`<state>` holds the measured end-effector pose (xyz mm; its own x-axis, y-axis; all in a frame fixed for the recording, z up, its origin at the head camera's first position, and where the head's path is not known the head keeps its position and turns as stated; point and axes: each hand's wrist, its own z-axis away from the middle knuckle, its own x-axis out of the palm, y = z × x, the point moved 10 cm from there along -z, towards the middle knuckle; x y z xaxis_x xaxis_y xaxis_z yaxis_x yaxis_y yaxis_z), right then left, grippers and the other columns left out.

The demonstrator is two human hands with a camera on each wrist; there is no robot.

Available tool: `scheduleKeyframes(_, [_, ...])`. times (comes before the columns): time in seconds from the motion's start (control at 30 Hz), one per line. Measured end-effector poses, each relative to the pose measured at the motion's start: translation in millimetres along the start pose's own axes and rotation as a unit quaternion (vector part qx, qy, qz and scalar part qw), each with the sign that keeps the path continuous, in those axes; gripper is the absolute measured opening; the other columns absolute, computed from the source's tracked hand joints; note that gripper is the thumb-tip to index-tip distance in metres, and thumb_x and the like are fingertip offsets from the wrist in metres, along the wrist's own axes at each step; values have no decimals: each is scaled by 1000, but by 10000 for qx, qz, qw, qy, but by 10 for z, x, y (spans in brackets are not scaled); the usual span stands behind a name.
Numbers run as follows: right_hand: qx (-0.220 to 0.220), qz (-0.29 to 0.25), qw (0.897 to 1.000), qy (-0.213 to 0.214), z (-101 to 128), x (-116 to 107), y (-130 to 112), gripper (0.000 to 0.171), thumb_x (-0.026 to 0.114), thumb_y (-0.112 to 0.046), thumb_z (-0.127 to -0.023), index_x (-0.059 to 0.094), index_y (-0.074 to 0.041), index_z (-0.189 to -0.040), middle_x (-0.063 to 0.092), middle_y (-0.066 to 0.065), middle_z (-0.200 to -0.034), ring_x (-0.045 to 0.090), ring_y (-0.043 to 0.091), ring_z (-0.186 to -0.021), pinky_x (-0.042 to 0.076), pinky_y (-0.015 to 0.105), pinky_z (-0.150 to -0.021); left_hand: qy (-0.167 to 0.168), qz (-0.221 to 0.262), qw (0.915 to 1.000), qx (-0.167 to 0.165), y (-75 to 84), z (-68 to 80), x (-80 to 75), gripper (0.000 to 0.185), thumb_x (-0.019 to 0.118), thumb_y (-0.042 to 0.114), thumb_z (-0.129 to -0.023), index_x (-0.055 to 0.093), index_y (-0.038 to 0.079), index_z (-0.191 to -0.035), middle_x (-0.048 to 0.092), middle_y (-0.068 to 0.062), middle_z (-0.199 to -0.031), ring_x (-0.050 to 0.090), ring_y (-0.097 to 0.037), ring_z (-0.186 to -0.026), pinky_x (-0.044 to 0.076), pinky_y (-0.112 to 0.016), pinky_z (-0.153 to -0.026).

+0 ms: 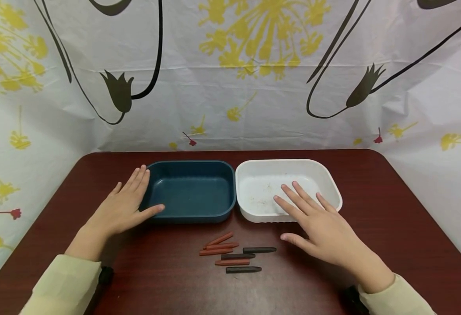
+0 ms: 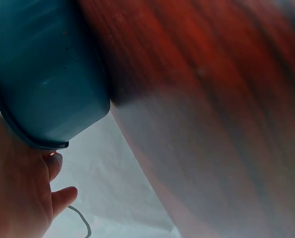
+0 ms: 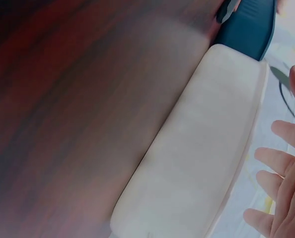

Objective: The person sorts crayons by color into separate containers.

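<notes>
My left hand [image 1: 120, 210] lies with straight fingers along the left rim of a dark blue tray [image 1: 191, 192], its thumb over the front left corner. In the left wrist view, fingers show beside the tray's rim. My right hand [image 1: 326, 229] spreads its fingers over the front right part of a white tray [image 1: 254, 175], holding nothing. The right wrist view shows its fingers apart beyond the white tray's wall. In front of the trays lie several reddish-brown crayons [image 1: 232, 262] and 3 black crayons [image 1: 243, 270], loosely grouped between the hands.
Both trays stand side by side on a dark red-brown wooden table [image 1: 167, 280], near its back edge. A white cloth [image 1: 167, 118] with yellow and dark flower prints hangs behind and at both sides. Small specks lie in the white tray.
</notes>
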<state>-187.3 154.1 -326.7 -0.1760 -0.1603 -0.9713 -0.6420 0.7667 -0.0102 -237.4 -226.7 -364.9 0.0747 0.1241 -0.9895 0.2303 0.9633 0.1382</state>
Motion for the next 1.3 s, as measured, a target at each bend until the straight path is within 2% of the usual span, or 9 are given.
scheduleKeyframes(0.23, [-349, 16, 9994, 65, -30, -15, -169, 78, 68, -50, -89, 35, -28, -155, 34, 1, -162, 25, 25, -153, 38, 63, -108, -100, 128, 9999, 20, -4, 17, 23, 109, 45, 74, -90, 2, 1, -158, 1, -18, -167, 6, -37, -155, 15, -70, -116])
scheduleKeyframes(0.5, [-819, -66, 9953, 507, -49, -65, -294, 62, 63, -50, -93, 54, -15, -143, 50, 4, -152, 42, 28, -144, 47, 48, -105, -128, 464, 9986, 219, 12, 7, 24, 111, 55, 69, -89, 2, 0, -158, 1, -19, -167, 5, -37, -155, 15, -71, -115])
scheduleKeyframes(0.63, [-1013, -197, 9923, 677, -51, -82, -345, 57, 58, -51, -96, 58, -15, -140, 54, 4, -148, 47, 28, -140, 48, 45, -103, -151, 576, 9979, 240, 15, -5, 25, 113, 59, 67, -87, 2, -1, -158, 1, -20, -167, 5, -39, -155, 15, -73, -114])
scheduleKeyframes(0.83, [-1255, -585, 9876, 743, -56, -78, -417, 50, 59, -48, -97, 62, -14, -134, 61, 4, -139, 55, 28, -133, 51, 44, -101, -147, 632, 9975, 286, 27, -24, 25, 117, 62, 67, -85, 4, -5, -157, 3, -24, -166, 8, -42, -153, 15, -74, -113])
scheduleKeyframes(1.0, [-1395, -697, 9846, 785, -62, -79, -466, 48, 59, -46, -98, 63, -13, -132, 61, 5, -139, 54, 27, -133, 52, 43, -99, -153, 699, 9970, 288, 18, -26, 34, 118, 62, 67, -85, 3, -5, -157, 0, -22, -166, 6, -41, -154, 14, -73, -114])
scheduleKeyframes(1.17, [-1551, -823, 9807, 865, -70, -110, -523, 45, 57, -44, -99, 64, -12, -131, 60, 4, -139, 54, 26, -132, 47, 35, -104, -129, 711, 9969, 307, 20, -36, 24, 117, 61, 68, -85, 3, -4, -157, 0, -22, -167, 5, -40, -154, 15, -72, -115])
scheduleKeyframes(1.3, [-1719, -1020, 9764, 816, -70, -111, -584, 41, 59, -41, -99, 65, -13, -129, 62, 3, -133, 57, 19, -124, 49, 31, -99, -157, 724, 9969, 281, 12, -40, 34, 118, 61, 68, -85, 3, -5, -157, -1, -22, -167, 5, -40, -154, 15, -71, -115])
